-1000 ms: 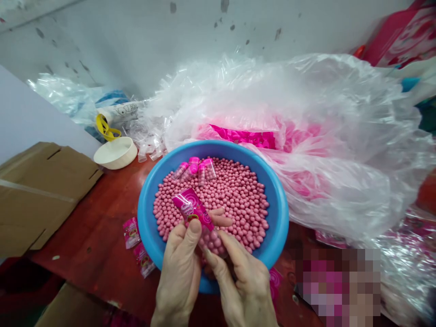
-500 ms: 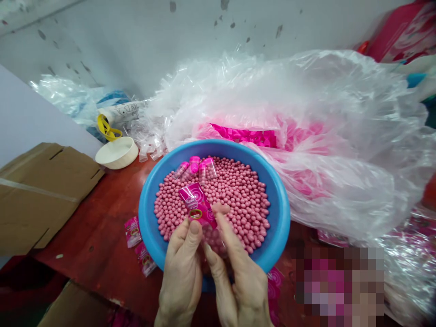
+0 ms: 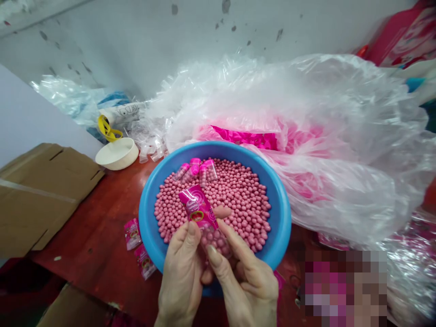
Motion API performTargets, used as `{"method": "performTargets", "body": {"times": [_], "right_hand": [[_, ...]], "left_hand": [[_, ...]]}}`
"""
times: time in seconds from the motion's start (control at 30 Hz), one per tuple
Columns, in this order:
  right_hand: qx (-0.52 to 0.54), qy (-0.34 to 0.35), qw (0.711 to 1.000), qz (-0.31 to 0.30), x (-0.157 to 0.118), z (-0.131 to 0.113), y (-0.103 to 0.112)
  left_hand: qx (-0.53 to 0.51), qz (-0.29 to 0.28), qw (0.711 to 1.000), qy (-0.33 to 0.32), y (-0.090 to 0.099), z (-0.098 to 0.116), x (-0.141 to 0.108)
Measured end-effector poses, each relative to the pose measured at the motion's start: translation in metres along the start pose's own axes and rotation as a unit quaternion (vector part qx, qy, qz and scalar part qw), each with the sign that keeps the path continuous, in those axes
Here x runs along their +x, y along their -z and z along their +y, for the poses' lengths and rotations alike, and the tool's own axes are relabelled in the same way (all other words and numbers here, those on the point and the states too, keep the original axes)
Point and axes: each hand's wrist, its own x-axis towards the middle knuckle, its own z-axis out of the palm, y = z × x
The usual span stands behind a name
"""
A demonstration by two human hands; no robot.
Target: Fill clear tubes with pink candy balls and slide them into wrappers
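A blue basin [image 3: 279, 200] holds many small pink balls [image 3: 238, 186]. On the balls at its far side lie several small clear tubes with bright pink caps [image 3: 195, 167]. Over the basin's near side, my left hand [image 3: 180, 272] pinches the left edge of a pink printed packet [image 3: 196, 202]. My right hand [image 3: 247, 277] grips the packet's lower right part, its thumb across the clear section, where pink balls show inside. The packet is tilted, its printed end pointing away to the upper left.
Left of the basin are a white round dish [image 3: 117, 154], yellow tape roll [image 3: 108, 128], cardboard box [image 3: 44, 190] and two pink packets [image 3: 146, 262]. Behind lies a large plastic bag [image 3: 340, 150] with pink pieces. A blurred patch covers the lower right.
My right hand's thumb and fingers have shifted on the packet, and the balls in its clear section now show more plainly. My left hand has barely moved.
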Motion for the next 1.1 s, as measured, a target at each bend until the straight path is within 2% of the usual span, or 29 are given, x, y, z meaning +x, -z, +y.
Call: {"method": "performTargets", "body": {"times": [0.1,0.37,0.57,0.77,0.97,1.1], "right_hand": [[0.022,-0.032,0.999,-0.001,-0.001,-0.003,0.001],[0.117,-0.076,0.990,0.026,0.000,-0.009,-0.006],[0.181,-0.161,0.970,0.003,0.003,-0.011,-0.009],[0.153,-0.142,0.977,0.040,-0.005,-0.008,-0.011],[0.192,-0.173,0.966,0.008,0.000,-0.009,-0.008],[0.217,-0.209,0.953,-0.040,0.009,-0.017,-0.001]], "left_hand": [[0.007,0.013,1.000,-0.016,0.000,-0.003,-0.001],[0.013,0.014,0.999,0.030,0.003,-0.004,-0.005],[-0.028,0.011,1.000,-0.009,0.002,-0.002,0.001],[-0.017,0.042,0.999,-0.014,-0.004,-0.002,-0.001],[-0.047,0.037,0.998,-0.008,-0.002,-0.004,-0.001],[-0.065,0.033,0.997,-0.025,0.001,-0.005,0.002]]}}
